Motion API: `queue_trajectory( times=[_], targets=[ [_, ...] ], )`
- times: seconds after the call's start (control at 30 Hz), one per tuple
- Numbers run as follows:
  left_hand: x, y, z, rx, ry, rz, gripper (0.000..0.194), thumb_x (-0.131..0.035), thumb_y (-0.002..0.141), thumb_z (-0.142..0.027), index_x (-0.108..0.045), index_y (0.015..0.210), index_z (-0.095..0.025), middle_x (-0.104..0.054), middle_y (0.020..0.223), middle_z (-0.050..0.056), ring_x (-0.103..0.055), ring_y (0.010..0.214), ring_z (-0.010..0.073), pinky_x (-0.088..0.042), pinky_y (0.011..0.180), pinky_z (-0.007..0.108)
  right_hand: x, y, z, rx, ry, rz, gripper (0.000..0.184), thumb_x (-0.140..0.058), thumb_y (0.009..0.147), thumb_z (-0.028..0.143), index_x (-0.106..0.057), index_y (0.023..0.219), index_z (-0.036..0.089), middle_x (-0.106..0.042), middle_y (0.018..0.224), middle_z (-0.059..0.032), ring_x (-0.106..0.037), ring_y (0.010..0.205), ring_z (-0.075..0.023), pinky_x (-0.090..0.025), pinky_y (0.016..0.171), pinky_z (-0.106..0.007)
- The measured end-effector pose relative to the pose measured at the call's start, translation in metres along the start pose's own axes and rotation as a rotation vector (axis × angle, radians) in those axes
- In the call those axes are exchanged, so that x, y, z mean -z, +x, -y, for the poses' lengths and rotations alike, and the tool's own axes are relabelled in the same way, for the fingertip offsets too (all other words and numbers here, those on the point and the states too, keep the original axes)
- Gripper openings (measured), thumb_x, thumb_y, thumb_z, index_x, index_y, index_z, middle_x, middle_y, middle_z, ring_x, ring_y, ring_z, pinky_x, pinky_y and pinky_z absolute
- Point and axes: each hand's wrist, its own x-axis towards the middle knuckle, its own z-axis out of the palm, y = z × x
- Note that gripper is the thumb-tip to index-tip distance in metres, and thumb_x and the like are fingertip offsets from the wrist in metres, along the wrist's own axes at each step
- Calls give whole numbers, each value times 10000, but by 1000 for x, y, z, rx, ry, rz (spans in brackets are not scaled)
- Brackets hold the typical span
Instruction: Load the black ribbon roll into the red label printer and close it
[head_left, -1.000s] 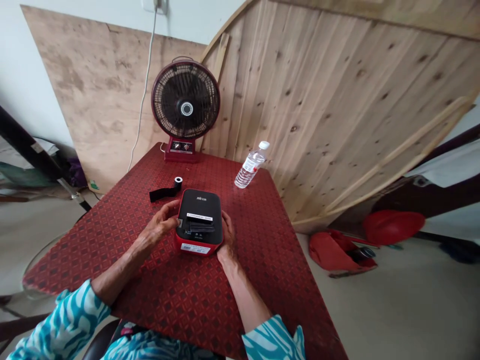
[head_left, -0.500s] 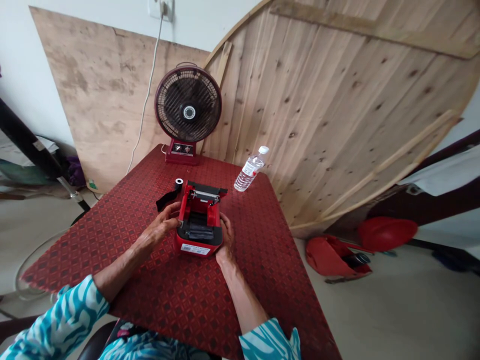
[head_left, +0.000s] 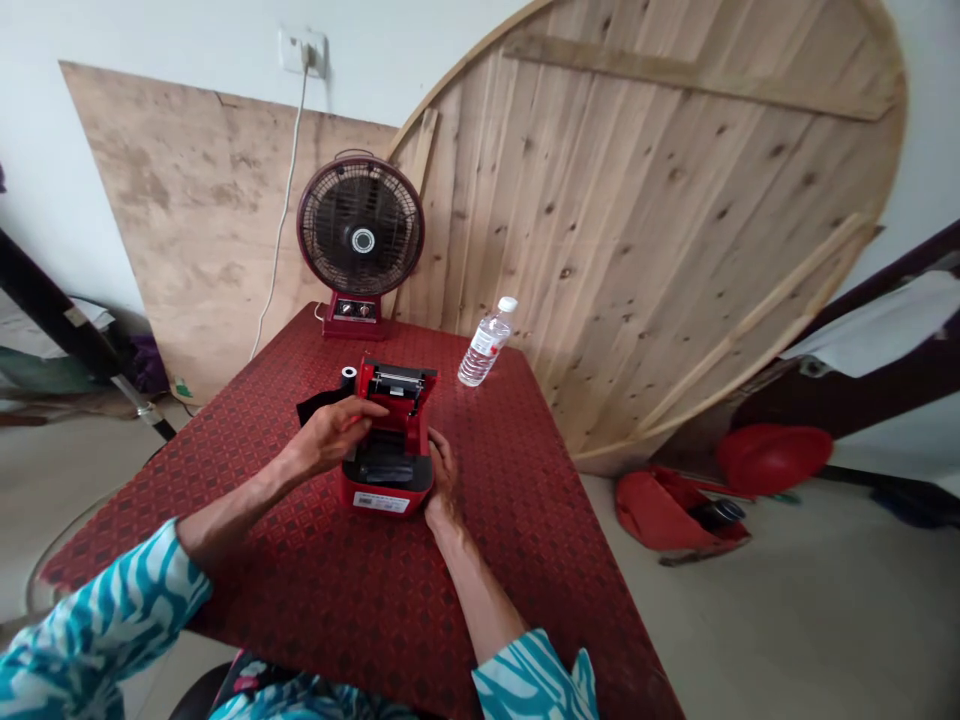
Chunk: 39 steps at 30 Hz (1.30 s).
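Note:
A red and black label printer [head_left: 387, 503] stands on the table with its lid raised at the back and its inside exposed. A white label is stuck on its near face. My left hand [head_left: 330, 435] is over the printer's left wall, index finger stretched across the opening and the other fingers partly bent; I see nothing held in it. Along the right side of the body, my right hand [head_left: 442, 480] grips the printer, some fingers hidden behind it. Just behind my left hand lies a small roll with a black strip [head_left: 319, 402], partly covered by that hand.
At the back of the red patterned table [head_left: 510, 560] stand a fan [head_left: 361, 240] and, further right, a water bottle [head_left: 484, 348]. A large wooden round panel [head_left: 637, 220] leans against the wall. Red containers [head_left: 667, 515] are on the floor at right.
My left hand has come up from the printer's left side and moved over its opening. My right hand keeps its hold on the right side. The whole view has shifted slightly.

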Motion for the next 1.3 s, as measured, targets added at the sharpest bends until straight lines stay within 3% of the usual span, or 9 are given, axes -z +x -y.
queue_trajectory(
  times=[0.17, 0.3, 0.43, 0.63, 0.77, 0.87, 1.0, 1.17, 1.3],
  targets=[
    [-12, 47, -21, -21, 670, 468, 309, -496, 836, -114, -683, 1062, -215, -708, 1108, 71, -641, 1060, 237, -482, 923, 342, 3, 2, -4, 88, -49, 20, 428, -577, 768, 478, -659, 1093, 212, -707, 1042, -46, -616, 986, -226, -471, 802, -328],
    [-22, 63, -21, 7, 754, 531, 266, -589, 739, -86, -700, 959, -186, -726, 1016, 121, -661, 1004, 310, -508, 858, 412, 3, 3, -6, 88, -39, 25, 419, -578, 770, 473, -659, 1094, 219, -708, 1032, -42, -616, 979, -222, -472, 808, -330],
    [-21, 65, -17, -29, 725, 550, 281, -653, 680, -97, -680, 939, -201, -727, 979, 98, -665, 982, 299, -511, 837, 373, 3, 3, -5, 91, -28, 20, 420, -583, 765, 470, -662, 1091, 216, -710, 1017, -44, -616, 973, -220, -469, 818, -331],
    [-2, 48, -29, -99, 610, 444, 364, -615, 713, -116, -635, 1046, -259, -706, 1057, 55, -649, 1017, 276, -498, 834, 339, 3, -1, 2, 69, 5, 31, 413, -608, 755, 463, -658, 1076, 208, -704, 1056, -46, -616, 979, -216, -469, 804, -317],
    [41, 29, -33, -172, 283, 204, 496, -595, 746, -201, -548, 1235, -266, -701, 1048, 27, -656, 963, 225, -492, 842, 316, 3, -3, 3, 29, 24, 37, 420, -618, 752, 457, -642, 1087, 206, -703, 1048, -47, -626, 933, -211, -473, 770, -310],
    [83, 27, -16, -69, 209, -43, 477, -601, 724, -263, -581, 1200, -238, -693, 1023, 28, -657, 867, 192, -502, 812, 306, 4, -2, 0, -1, 24, 9, 427, -627, 742, 452, -642, 1091, 207, -703, 1044, -46, -630, 902, -206, -474, 759, -311],
    [118, 42, 34, 86, 61, -157, 397, -615, 660, -265, -602, 1048, -185, -685, 897, 24, -662, 822, 190, -516, 785, 324, 5, 2, -6, -18, 44, -10, 420, -643, 726, 447, -651, 1073, 210, -708, 1026, -44, -634, 914, -213, -475, 790, -331],
    [101, 63, 94, 208, 38, -199, 316, -612, 579, -240, -561, 883, -172, -669, 816, 15, -651, 778, 182, -518, 722, 299, 5, 2, -5, -13, 37, -31, 376, -657, 723, 431, -668, 1030, 214, -711, 1037, -45, -632, 958, -223, -473, 827, -344],
    [77, 67, 117, 238, 87, -140, 250, -590, 558, -220, -564, 805, -194, -684, 746, 6, -652, 771, 201, -512, 722, 299, 3, -1, 3, -34, 18, -17, 377, -655, 727, 431, -665, 1042, 225, -710, 1056, -46, -638, 955, -231, -479, 818, -346]
  ],
)
